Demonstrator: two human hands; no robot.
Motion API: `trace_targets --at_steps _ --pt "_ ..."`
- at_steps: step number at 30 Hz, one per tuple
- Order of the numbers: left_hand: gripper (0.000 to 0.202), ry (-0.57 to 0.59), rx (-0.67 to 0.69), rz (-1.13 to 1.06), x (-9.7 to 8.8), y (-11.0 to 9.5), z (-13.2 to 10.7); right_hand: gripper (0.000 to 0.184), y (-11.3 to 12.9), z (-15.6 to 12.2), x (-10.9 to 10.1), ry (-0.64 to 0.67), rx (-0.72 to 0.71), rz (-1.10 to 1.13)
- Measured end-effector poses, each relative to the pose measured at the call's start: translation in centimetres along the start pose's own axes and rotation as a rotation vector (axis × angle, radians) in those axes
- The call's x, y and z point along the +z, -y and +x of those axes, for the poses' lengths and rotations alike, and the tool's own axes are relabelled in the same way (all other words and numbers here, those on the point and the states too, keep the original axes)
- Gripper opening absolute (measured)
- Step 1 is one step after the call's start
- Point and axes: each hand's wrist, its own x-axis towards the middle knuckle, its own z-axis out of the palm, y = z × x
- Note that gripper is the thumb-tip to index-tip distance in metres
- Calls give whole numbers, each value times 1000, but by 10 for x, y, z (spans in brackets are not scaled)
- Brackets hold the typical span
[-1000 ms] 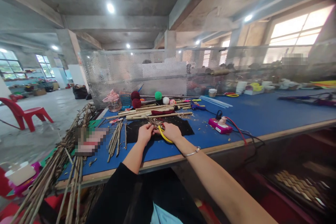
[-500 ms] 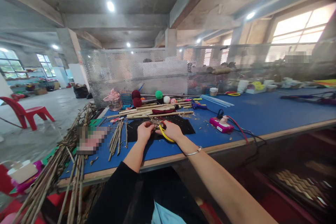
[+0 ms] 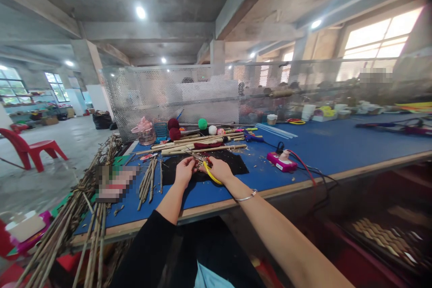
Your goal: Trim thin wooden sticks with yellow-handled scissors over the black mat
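The right hand [image 3: 219,170] is closed around the yellow handles of the scissors [image 3: 207,171], whose blades point to the far left. The left hand [image 3: 185,172] is curled, its thumb and fingertips drawn in beside the blades; whether it pinches something small cannot be told. Both hands and the scissors are over the black cloth [image 3: 239,163] on the blue tabletop [image 3: 330,144]. Short twigs [image 3: 147,182] lie left of the cloth, and pale sticks [image 3: 175,151] lie along its far side.
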Motion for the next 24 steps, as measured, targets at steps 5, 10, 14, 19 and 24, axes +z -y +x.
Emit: trace_targets --at_steps 5,10,14,19,24 --pt "17 17 -11 -6 0 1 1 57 -2 1 2 -34 -69 24" --pt "14 29 -18 -1 1 0 0 59 -1 1 1 -69 -113 -3" --pt "17 80 -25 -43 2 1 -1 56 2 -1 -2 -41 -88 -15" --pt "25 91 -11 -100 1 4 1 55 4 -2 -6 14 -18 -42" --pt "22 79 4 -84 2 3 2 52 7 -3 -8 39 24 -49"
